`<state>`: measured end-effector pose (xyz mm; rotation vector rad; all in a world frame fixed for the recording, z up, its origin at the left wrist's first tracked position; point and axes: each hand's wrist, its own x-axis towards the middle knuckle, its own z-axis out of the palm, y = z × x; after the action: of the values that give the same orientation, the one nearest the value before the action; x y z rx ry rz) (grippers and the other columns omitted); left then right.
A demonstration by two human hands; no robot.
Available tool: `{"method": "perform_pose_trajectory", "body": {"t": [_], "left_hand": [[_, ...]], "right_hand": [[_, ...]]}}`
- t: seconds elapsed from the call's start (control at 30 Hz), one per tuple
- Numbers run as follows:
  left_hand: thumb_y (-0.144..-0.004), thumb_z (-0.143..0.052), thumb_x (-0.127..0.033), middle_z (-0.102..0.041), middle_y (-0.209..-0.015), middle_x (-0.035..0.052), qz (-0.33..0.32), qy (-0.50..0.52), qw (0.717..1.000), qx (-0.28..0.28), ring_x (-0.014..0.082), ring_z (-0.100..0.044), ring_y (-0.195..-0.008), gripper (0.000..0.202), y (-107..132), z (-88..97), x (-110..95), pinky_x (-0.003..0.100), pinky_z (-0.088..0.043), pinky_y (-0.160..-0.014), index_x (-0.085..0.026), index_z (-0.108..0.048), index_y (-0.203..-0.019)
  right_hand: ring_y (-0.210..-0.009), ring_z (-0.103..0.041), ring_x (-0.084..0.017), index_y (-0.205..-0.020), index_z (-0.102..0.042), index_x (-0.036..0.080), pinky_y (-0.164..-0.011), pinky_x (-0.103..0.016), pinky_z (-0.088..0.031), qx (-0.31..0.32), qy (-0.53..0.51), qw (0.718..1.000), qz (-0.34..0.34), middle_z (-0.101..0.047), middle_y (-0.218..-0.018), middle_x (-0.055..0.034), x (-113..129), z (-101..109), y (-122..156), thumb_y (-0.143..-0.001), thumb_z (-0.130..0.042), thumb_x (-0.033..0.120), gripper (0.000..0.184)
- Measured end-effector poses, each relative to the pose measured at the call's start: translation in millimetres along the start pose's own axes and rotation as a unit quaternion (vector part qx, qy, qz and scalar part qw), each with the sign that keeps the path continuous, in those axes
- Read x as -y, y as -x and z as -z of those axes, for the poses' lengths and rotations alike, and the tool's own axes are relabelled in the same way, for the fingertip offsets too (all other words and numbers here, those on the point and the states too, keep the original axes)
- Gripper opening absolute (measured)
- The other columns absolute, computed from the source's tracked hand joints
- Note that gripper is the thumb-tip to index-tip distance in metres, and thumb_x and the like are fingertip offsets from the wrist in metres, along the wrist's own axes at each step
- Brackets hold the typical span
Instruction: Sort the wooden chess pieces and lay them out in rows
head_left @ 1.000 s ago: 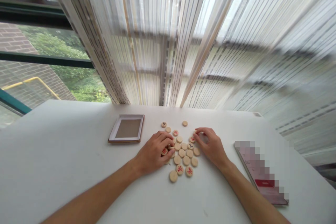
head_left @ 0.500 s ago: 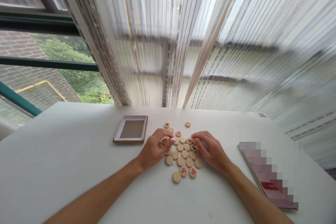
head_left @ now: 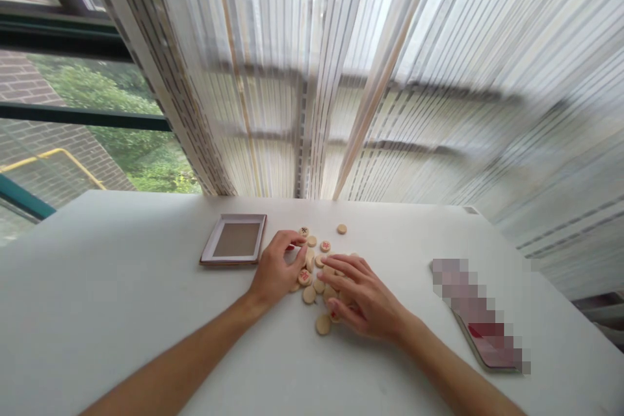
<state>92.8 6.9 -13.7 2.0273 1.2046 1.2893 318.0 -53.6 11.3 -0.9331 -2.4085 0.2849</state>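
Note:
Several round wooden Chinese chess pieces (head_left: 309,295) lie in a loose cluster on the white table, some with red or black characters, others blank side up. At the cluster's left edge, my left hand (head_left: 277,268) is curled with thumb and index finger apart. A tilted piece (head_left: 310,260) stands right by its thumb tip. My right hand (head_left: 368,296) lies palm down over the right part of the cluster, fingers spread, covering many pieces. One red-marked piece (head_left: 325,246) lies just beyond the hands.
A shallow open box or lid (head_left: 207,258) with a white rim sits left of the cluster. To the right lies a flat, partly pixelated pink and red item (head_left: 502,359). Striped sheer curtains (head_left: 273,110) and a window border the table's far edge.
My right hand has moved left and spread over the pieces. My left thumb and index finger have parted from the piece they pinched. The view has shifted slightly.

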Motion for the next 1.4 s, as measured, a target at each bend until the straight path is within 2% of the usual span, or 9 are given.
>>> {"method": "perform_pose_trajectory", "body": {"t": [0.17,0.3,0.47,0.67,0.8,0.93,1.03,1.23,1.4], "left_hand": [[-0.094,-0.054,-0.019,-0.066,-0.102,0.0059,-0.015,-0.042,0.998,0.054,0.0198,-0.063,-0.099,0.011,2,-0.7,0,0.036,-0.053,-0.091,-0.02,-0.065,-0.099],[-0.097,-0.051,-0.022,-0.067,-0.102,0.006,-0.016,-0.062,0.996,0.067,0.0208,-0.062,-0.099,0.014,3,0.6,-3,0.039,-0.051,-0.093,-0.02,-0.063,-0.101],[-0.094,-0.059,-0.027,-0.065,-0.113,0.0076,-0.079,-0.093,0.986,0.112,0.0243,-0.058,-0.111,0.013,5,2.5,-9,0.043,-0.047,-0.099,-0.021,-0.063,-0.104],[-0.097,-0.054,-0.027,-0.064,-0.113,0.008,-0.109,-0.108,0.98,0.13,0.0244,-0.058,-0.11,0.012,8,4.0,-12,0.043,-0.048,-0.097,-0.021,-0.063,-0.102],[-0.094,-0.058,-0.029,-0.063,-0.112,0.0088,-0.118,-0.115,0.979,0.12,0.0257,-0.057,-0.109,0.01,9,4.4,-13,0.044,-0.047,-0.096,-0.021,-0.061,-0.099],[-0.089,-0.064,-0.029,-0.062,-0.114,0.0079,-0.132,-0.129,0.97,0.157,0.0268,-0.055,-0.111,0.013,9,4.5,-14,0.046,-0.047,-0.097,-0.021,-0.059,-0.099],[-0.089,-0.064,-0.028,-0.06,-0.12,0.0089,-0.137,-0.133,0.969,0.16,0.0276,-0.054,-0.116,0.016,10,4.2,-14,0.047,-0.046,-0.101,-0.021,-0.058,-0.102],[-0.091,-0.061,-0.028,-0.059,-0.123,0.0101,-0.142,-0.139,0.969,0.147,0.0275,-0.053,-0.119,0.014,12,2.8,-13,0.048,-0.047,-0.103,-0.02,-0.056,-0.102],[-0.094,-0.059,-0.03,-0.061,-0.118,0.0098,-0.141,-0.147,0.968,0.149,0.0266,-0.055,-0.115,0.01,12,2.3,-14,0.047,-0.05,-0.1,-0.02,-0.056,-0.094]], "right_hand": [[-0.139,-0.046,-0.028,-0.139,-0.055,0.025,-0.116,-0.052,-0.036,0.049,-0.003,0.999,0.009,-0.056,-0.145,-0.0098,2,-1,-1,-0.094,-0.06,0.029,0.045],[-0.131,-0.053,-0.027,-0.13,-0.061,0.025,-0.112,-0.049,-0.041,0.025,-0.02,0.999,0.014,-0.064,-0.133,-0.009,2,-2,-3,-0.094,-0.059,0.022,0.037],[-0.116,-0.059,-0.026,-0.114,-0.066,0.025,-0.104,-0.048,-0.046,-0.019,-0.014,1.0,0.002,-0.068,-0.119,-0.0088,-2,-5,-1,-0.091,-0.062,0.02,0.023],[-0.089,-0.058,-0.022,-0.098,-0.064,0.023,-0.083,-0.041,-0.052,-0.06,-0.009,0.998,-0.022,-0.065,-0.092,-0.0071,-11,-12,3,-0.093,-0.059,0.019,0.009],[-0.075,-0.053,-0.02,-0.087,-0.061,0.022,-0.07,-0.035,-0.049,-0.048,-0.008,0.998,-0.039,-0.057,-0.074,-0.0033,-11,-2,5,-0.094,-0.056,0.018,0.009],[-0.076,-0.057,-0.019,-0.097,-0.063,0.023,-0.068,-0.033,-0.05,-0.022,-0.022,0.995,-0.098,-0.059,-0.082,-0.0045,-2,18,13,-0.095,-0.055,0.018,0.009],[-0.09,-0.062,-0.022,-0.106,-0.062,0.024,-0.079,-0.036,-0.055,-0.025,-0.029,0.991,-0.125,-0.062,-0.099,-0.0084,5,24,26,-0.094,-0.058,0.019,0.013],[-0.093,-0.063,-0.024,-0.103,-0.062,0.024,-0.081,-0.038,-0.058,-0.038,-0.012,0.986,-0.163,-0.061,-0.101,-0.009,4,5,52,-0.091,-0.065,0.027,0.013],[-0.087,-0.065,-0.021,-0.106,-0.064,0.025,-0.078,-0.035,-0.057,-0.053,-0.023,0.986,-0.154,-0.062,-0.101,-0.0083,1,-3,52,-0.096,-0.06,0.027,0.011]]}}
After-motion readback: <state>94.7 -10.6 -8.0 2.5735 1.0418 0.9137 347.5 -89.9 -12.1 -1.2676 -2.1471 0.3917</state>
